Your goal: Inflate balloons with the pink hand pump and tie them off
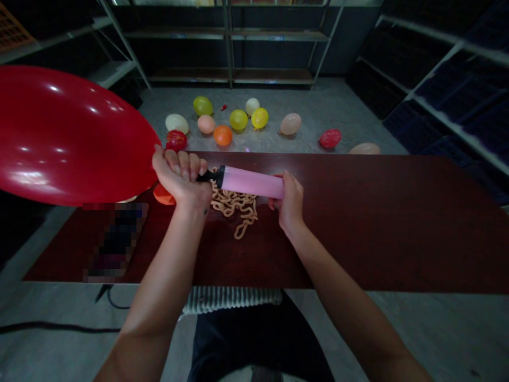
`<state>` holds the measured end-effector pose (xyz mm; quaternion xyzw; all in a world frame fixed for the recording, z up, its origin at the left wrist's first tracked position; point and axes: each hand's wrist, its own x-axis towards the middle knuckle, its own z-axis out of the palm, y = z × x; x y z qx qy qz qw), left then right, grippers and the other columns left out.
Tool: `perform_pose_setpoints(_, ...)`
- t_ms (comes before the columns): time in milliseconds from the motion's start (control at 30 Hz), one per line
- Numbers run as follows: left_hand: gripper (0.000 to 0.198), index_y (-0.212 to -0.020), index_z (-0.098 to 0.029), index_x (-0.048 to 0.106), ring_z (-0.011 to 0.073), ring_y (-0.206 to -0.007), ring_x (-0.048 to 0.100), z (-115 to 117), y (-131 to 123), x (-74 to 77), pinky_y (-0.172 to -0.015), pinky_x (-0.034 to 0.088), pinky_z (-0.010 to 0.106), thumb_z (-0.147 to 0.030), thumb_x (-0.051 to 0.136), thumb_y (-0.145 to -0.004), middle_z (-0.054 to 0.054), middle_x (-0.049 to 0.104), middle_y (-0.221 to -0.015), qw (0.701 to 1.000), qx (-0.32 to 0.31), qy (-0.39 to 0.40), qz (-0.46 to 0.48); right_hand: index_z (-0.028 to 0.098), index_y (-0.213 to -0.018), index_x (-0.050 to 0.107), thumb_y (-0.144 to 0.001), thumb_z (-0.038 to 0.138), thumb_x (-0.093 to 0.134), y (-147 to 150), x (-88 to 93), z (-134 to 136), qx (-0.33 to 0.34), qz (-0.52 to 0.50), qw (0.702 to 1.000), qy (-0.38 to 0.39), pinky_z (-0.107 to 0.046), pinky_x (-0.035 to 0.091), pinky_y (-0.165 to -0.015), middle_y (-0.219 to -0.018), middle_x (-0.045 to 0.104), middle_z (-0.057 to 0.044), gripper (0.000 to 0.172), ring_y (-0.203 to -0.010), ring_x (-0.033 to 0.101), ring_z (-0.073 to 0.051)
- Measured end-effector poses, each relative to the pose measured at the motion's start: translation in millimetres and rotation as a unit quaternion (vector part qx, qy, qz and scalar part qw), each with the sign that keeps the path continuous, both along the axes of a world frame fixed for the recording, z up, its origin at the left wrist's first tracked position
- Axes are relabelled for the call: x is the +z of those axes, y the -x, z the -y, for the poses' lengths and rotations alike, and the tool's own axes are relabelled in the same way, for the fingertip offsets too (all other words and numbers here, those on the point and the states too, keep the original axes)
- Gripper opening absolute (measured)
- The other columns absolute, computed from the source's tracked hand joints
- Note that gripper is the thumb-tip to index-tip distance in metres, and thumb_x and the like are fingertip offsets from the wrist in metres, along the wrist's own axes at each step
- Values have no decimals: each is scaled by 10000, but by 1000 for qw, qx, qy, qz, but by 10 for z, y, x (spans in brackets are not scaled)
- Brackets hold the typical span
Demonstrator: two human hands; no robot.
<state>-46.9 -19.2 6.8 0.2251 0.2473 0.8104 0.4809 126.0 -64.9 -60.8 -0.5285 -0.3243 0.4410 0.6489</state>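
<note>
A large, inflated red balloon (75, 135) fills the left side, its narrow end reaching my left hand (183, 172). The fingers of that hand are closed around the balloon's neck and the black end of a pink balloon pump (252, 182). My right hand (290, 201) grips the other end of the pump's pink barrel, holding it nearly level above the table. Below the pump lies a tangled heap of beige, looped strands (234, 204). A flat orange balloon (164, 195) is partly hidden behind my left wrist. The balloon's neck is covered by my fingers.
The dark red-brown table (377, 223) spans the front. A blurred-out, phone-like object (117, 241) lies on its left. Beyond it, several small inflated balloons (238, 120) rest on the grey floor. Metal shelving (228, 34) stands at the back, with dark crates on the right racks.
</note>
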Motion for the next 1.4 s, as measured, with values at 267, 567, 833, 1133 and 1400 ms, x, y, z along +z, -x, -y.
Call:
perform_pose_setpoints(267,492,-602,-205,131,101,-386,92,-71,125,-15,-416,182,277,-280,403,-1005,-66,83,-467,999,2,33,18,209,-767,623,-838,492,540,-40,23,-42,-27,38,999,-8,-204,274,-312,-571,509,38,302,-377,441,-80)
perform_pose_setpoints(567,417,-681,-177,27,51,-349,112,-58,314,177,-447,129,254,-222,203,-1057,-54,25,-490,998,19,43,49,196,-705,658,-809,418,546,-336,63,-90,-117,47,992,-29,-202,289,-331,-606,545,16,270,-415,438,-82)
perform_pose_setpoints(833,451,-688,-167,26,49,-367,100,7,399,246,-443,154,238,-282,184,-1094,-55,38,-485,999,13,-1,31,197,-681,646,-806,407,496,-547,105,-119,-188,43,980,-38,-192,262,-333,-636,556,7,287,-427,434,-84)
perform_pose_setpoints(1133,521,-616,-168,58,55,-337,97,52,183,244,-419,148,239,-310,208,-1094,-56,40,-457,1000,14,-21,2,213,-715,584,-772,402,515,-249,47,-94,-164,-13,986,36,-194,264,-324,-640,506,28,209,-437,434,-84)
perform_pose_setpoints(1400,578,-573,-191,143,75,-358,152,-60,152,-69,-405,239,257,-394,482,-995,-67,109,-450,994,-21,-54,-95,232,-805,555,-863,540,519,42,-49,-11,-13,2,999,-32,-169,282,-321,-664,523,43,315,-419,456,-64)
